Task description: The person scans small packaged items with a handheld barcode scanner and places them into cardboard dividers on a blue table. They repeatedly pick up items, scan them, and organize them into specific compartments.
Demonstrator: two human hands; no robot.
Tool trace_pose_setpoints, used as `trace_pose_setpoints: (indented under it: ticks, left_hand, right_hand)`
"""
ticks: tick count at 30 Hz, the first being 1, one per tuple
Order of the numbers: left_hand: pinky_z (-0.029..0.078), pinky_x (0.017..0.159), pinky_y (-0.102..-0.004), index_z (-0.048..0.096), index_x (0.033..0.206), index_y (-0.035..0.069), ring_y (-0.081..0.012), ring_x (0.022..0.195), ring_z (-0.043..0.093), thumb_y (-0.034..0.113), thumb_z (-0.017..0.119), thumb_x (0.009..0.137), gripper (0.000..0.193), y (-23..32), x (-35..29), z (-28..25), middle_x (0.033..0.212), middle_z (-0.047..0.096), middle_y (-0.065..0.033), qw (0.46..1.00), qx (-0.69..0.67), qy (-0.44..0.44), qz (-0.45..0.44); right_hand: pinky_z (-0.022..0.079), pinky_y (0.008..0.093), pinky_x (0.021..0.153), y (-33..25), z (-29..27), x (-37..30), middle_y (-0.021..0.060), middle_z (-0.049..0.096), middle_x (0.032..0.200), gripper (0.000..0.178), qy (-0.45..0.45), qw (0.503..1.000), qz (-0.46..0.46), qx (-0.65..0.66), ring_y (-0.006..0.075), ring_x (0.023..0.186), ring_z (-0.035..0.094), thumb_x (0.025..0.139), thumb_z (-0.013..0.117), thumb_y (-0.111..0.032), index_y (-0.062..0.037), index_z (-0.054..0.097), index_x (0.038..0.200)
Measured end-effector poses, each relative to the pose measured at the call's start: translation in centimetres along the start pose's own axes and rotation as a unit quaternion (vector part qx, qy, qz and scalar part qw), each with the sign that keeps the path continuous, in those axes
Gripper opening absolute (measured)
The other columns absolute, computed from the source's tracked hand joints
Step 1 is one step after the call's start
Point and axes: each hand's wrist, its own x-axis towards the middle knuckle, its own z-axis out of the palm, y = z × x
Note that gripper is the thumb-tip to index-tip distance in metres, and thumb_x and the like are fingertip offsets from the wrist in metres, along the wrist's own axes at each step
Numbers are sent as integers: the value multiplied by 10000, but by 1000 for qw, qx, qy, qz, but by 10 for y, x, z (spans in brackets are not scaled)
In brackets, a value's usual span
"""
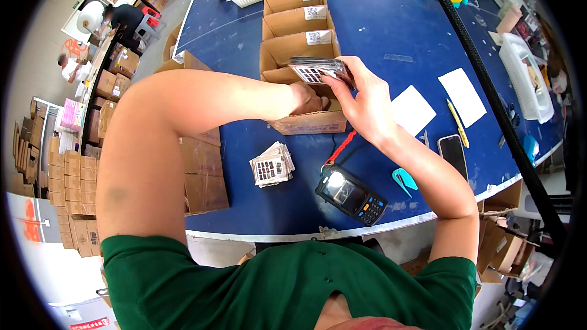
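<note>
My right hand (364, 99) is closed around a stack of flat packets (310, 73) with printed labels, held tilted over the nearest cardboard bin. My left hand (307, 99) reaches down into that open cardboard bin (310, 124), just below the stack. Its fingers look curled, and the bin's front wall and the hand itself hide what they may hold. On the blue table (244, 146) in front of the bin lies a loose pile of similar labelled packets (272, 165). A black handheld scanner (351, 195) with a red coiled cord rests to the right of the pile.
More cardboard bins (296, 22) run back in a row. At right lie white papers (413, 110), a yellow pen (458, 123), a phone (452, 154) and a teal cutter (405, 179). A black pole (489, 85) crosses the right side. Cartons (205, 174) stand left of the table.
</note>
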Motion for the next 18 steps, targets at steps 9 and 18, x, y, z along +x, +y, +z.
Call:
trace_pose_setpoints:
  ticks: [9,18]
  left_hand:
    - [464,971,-241,597,1269,114,-147,1091,609,252,473,988,337,39,-38,29,1191,657,-26,834,-541,-72,-79]
    - [449,1033,-298,619,1256,113,-198,1226,565,152,438,988,325,93,-69,61,1331,598,-45,-494,-864,68,67]
  right_hand:
    - [527,276,719,2,-4,-4,102,681,901,268,-22,999,-10,40,147,772,647,891,706,-39,2,598,1133]
    - [493,220,703,18,-25,-3,53,668,915,289,-79,993,44,77,72,776,585,920,689,-39,49,550,1158]
